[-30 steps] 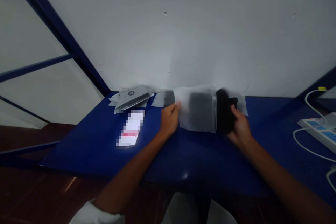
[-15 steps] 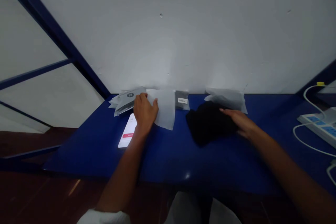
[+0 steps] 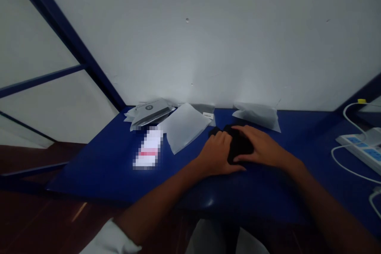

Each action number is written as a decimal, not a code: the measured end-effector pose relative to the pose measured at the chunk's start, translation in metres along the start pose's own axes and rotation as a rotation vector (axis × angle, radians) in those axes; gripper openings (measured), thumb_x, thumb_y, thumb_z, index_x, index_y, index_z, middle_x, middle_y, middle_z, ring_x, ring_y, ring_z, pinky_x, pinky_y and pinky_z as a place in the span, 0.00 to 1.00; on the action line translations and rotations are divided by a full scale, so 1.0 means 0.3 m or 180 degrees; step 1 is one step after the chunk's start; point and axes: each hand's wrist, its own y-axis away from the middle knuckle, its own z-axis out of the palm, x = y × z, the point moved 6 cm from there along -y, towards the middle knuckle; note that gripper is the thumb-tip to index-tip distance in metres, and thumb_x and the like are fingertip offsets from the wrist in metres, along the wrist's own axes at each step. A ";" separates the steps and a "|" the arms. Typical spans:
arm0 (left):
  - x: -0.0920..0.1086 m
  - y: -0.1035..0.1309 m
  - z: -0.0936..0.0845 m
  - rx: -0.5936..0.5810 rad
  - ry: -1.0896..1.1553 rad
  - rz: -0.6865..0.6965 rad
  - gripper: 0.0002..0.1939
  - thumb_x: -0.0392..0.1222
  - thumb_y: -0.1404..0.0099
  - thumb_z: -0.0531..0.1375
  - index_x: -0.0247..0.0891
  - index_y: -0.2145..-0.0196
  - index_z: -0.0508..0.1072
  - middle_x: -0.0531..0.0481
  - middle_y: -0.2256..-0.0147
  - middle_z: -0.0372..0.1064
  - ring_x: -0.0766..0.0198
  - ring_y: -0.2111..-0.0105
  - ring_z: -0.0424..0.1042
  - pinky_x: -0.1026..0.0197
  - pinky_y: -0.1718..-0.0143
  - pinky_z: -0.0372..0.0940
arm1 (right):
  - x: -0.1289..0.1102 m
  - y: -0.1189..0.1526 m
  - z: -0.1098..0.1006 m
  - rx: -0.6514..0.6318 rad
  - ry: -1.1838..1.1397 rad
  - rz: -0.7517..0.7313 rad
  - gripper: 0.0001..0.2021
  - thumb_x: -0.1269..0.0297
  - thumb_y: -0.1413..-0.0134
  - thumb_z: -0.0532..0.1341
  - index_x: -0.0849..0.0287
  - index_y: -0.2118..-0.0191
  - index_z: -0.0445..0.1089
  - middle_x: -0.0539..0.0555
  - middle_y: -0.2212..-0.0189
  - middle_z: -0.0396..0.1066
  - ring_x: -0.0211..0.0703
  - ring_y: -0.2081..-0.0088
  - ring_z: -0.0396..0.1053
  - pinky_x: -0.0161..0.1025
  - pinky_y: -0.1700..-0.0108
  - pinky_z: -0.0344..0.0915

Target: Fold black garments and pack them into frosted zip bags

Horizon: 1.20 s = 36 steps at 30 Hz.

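A bunched black cloth item (image 3: 240, 147) lies on the blue table, and its exact kind is not clear. From the left, my left hand (image 3: 217, 152) grips it with curled fingers, thumb along the near side. My right hand (image 3: 262, 147) is closed around its right end, fingers over the top and thumb in front. Left of the hands rests a frosted plastic bag (image 3: 187, 127), flat and turned at an angle. Behind that bag is a grey packet with a white label (image 3: 208, 115). Another frosted bag (image 3: 256, 116) lies beyond my right hand.
At the back left sits a pile of grey packages (image 3: 150, 113). In front of it lies a phone (image 3: 149, 149) with its lit screen blurred out. A white power strip (image 3: 361, 149) with cables occupies the right side. A pale wall (image 3: 190, 55) rises behind the table (image 3: 98, 166).
My left hand has let go of the frosted bag and moved right onto the black cloth. The bag now lies rotated on the table. The cloth is more bunched between both hands.
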 end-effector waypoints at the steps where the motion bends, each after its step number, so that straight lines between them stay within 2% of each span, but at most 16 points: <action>1: 0.000 0.000 0.010 -0.0075 -0.0019 -0.0038 0.42 0.73 0.55 0.64 0.34 0.57 0.64 0.38 0.58 0.67 0.45 0.59 0.68 0.43 0.58 0.67 | -0.006 0.003 0.000 -0.0070 0.0018 -0.0066 0.43 0.45 0.56 0.68 0.51 0.36 0.55 0.60 0.46 0.69 0.59 0.48 0.69 0.56 0.49 0.68; 4: -0.001 0.002 0.012 -0.0176 -0.0021 -0.0023 0.50 0.72 0.59 0.67 0.34 0.50 0.61 0.34 0.51 0.65 0.41 0.54 0.67 0.41 0.54 0.66 | -0.012 0.008 -0.014 -0.0037 -0.0019 -0.0146 0.42 0.55 0.52 0.67 0.49 0.33 0.50 0.59 0.44 0.68 0.56 0.47 0.70 0.54 0.49 0.69; 6: -0.007 0.006 0.000 -0.0188 -0.0022 -0.0039 0.51 0.66 0.58 0.70 0.35 0.44 0.57 0.32 0.47 0.62 0.39 0.51 0.66 0.40 0.53 0.66 | -0.008 0.009 -0.027 0.0084 -0.0089 -0.0077 0.38 0.61 0.50 0.64 0.49 0.34 0.51 0.57 0.47 0.70 0.53 0.51 0.72 0.51 0.51 0.70; 8: -0.024 0.008 -0.015 -0.0164 0.0105 -0.0141 0.46 0.55 0.51 0.70 0.37 0.42 0.54 0.34 0.46 0.62 0.41 0.50 0.68 0.43 0.54 0.68 | 0.002 0.010 -0.045 0.0218 -0.0232 0.0088 0.36 0.65 0.50 0.62 0.50 0.35 0.53 0.55 0.55 0.73 0.49 0.58 0.74 0.46 0.57 0.72; 11: -0.063 0.010 -0.046 -0.0047 0.0437 -0.0281 0.35 0.42 0.43 0.64 0.40 0.41 0.53 0.38 0.47 0.64 0.47 0.52 0.71 0.47 0.56 0.69 | 0.033 0.017 -0.090 0.0519 -0.0629 0.0446 0.34 0.66 0.51 0.60 0.51 0.36 0.55 0.49 0.68 0.69 0.42 0.70 0.71 0.39 0.67 0.70; 14: -0.113 0.013 -0.089 0.0092 0.0456 -0.0462 0.35 0.34 0.45 0.60 0.40 0.41 0.54 0.37 0.47 0.64 0.48 0.53 0.72 0.48 0.56 0.69 | 0.080 0.037 -0.144 0.0781 -0.0771 0.0739 0.31 0.66 0.53 0.59 0.52 0.40 0.58 0.48 0.71 0.66 0.39 0.74 0.68 0.37 0.71 0.68; 16: -0.153 0.019 -0.121 0.0126 0.0407 -0.0731 0.37 0.31 0.48 0.60 0.40 0.41 0.54 0.37 0.48 0.66 0.50 0.57 0.73 0.50 0.59 0.69 | 0.134 0.059 -0.166 0.0785 -0.0614 0.0960 0.32 0.65 0.55 0.59 0.54 0.40 0.59 0.51 0.68 0.68 0.39 0.75 0.68 0.39 0.71 0.68; 19: -0.213 0.036 -0.147 -0.0099 0.0537 -0.1087 0.39 0.31 0.51 0.61 0.38 0.41 0.55 0.41 0.57 0.71 0.55 0.67 0.74 0.56 0.69 0.68 | 0.254 0.107 -0.167 0.0623 -0.0368 0.1434 0.39 0.64 0.59 0.60 0.59 0.37 0.56 0.60 0.58 0.71 0.48 0.70 0.73 0.45 0.69 0.70; 21: -0.247 0.048 -0.151 -0.0290 0.0639 -0.1150 0.40 0.33 0.52 0.62 0.37 0.42 0.57 0.44 0.63 0.73 0.58 0.74 0.72 0.60 0.76 0.65 | 0.319 0.133 -0.162 0.0584 -0.0198 0.1491 0.44 0.65 0.64 0.62 0.63 0.35 0.53 0.66 0.50 0.70 0.60 0.57 0.74 0.52 0.59 0.72; 22: -0.264 0.054 -0.151 -0.0339 0.0674 -0.1163 0.39 0.34 0.53 0.63 0.37 0.42 0.58 0.45 0.66 0.73 0.59 0.76 0.72 0.61 0.78 0.63 | 0.341 0.141 -0.160 0.0623 -0.0141 0.1500 0.44 0.65 0.64 0.62 0.63 0.35 0.54 0.67 0.49 0.70 0.62 0.53 0.72 0.55 0.55 0.71; 24: -0.296 0.063 -0.152 -0.0326 0.0730 -0.1209 0.36 0.37 0.52 0.65 0.36 0.45 0.60 0.46 0.70 0.73 0.59 0.78 0.71 0.61 0.80 0.62 | 0.367 0.147 -0.149 0.0633 -0.0107 0.1653 0.38 0.61 0.57 0.60 0.61 0.37 0.58 0.65 0.50 0.72 0.62 0.50 0.72 0.57 0.50 0.69; 26: -0.323 0.069 -0.154 -0.0277 0.0791 -0.1286 0.32 0.42 0.50 0.66 0.36 0.48 0.63 0.47 0.72 0.73 0.57 0.78 0.72 0.60 0.80 0.62 | 0.368 0.144 -0.138 0.0647 -0.0074 0.1944 0.30 0.53 0.47 0.56 0.60 0.40 0.63 0.64 0.52 0.74 0.61 0.51 0.72 0.57 0.49 0.68; 28: -0.339 0.070 -0.159 -0.0269 0.0815 -0.1398 0.27 0.47 0.47 0.65 0.37 0.52 0.64 0.48 0.75 0.72 0.57 0.78 0.72 0.60 0.80 0.62 | 0.351 0.133 -0.125 0.0581 -0.0046 0.2155 0.29 0.45 0.42 0.52 0.59 0.44 0.67 0.64 0.52 0.74 0.62 0.50 0.72 0.58 0.48 0.67; 31: -0.352 0.070 -0.179 -0.0374 0.0685 -0.1684 0.23 0.47 0.47 0.65 0.37 0.55 0.66 0.49 0.75 0.72 0.56 0.77 0.72 0.59 0.78 0.64 | 0.330 0.121 -0.097 0.0263 -0.0134 0.2260 0.33 0.36 0.46 0.54 0.60 0.48 0.70 0.64 0.53 0.75 0.63 0.51 0.73 0.58 0.49 0.68; 34: -0.355 0.074 -0.200 -0.0638 0.0481 -0.1979 0.25 0.40 0.50 0.65 0.38 0.54 0.65 0.45 0.64 0.74 0.51 0.64 0.75 0.56 0.67 0.68 | 0.334 0.125 -0.082 0.0020 -0.0266 0.2380 0.39 0.34 0.55 0.61 0.62 0.46 0.69 0.65 0.53 0.75 0.62 0.53 0.73 0.55 0.51 0.70; 36: -0.360 0.083 -0.207 -0.0860 0.0417 -0.2197 0.28 0.38 0.51 0.64 0.37 0.51 0.64 0.43 0.60 0.73 0.50 0.60 0.74 0.56 0.63 0.68 | 0.333 0.129 -0.078 -0.0131 -0.0413 0.2445 0.41 0.34 0.58 0.63 0.62 0.45 0.68 0.64 0.52 0.75 0.60 0.53 0.73 0.52 0.51 0.71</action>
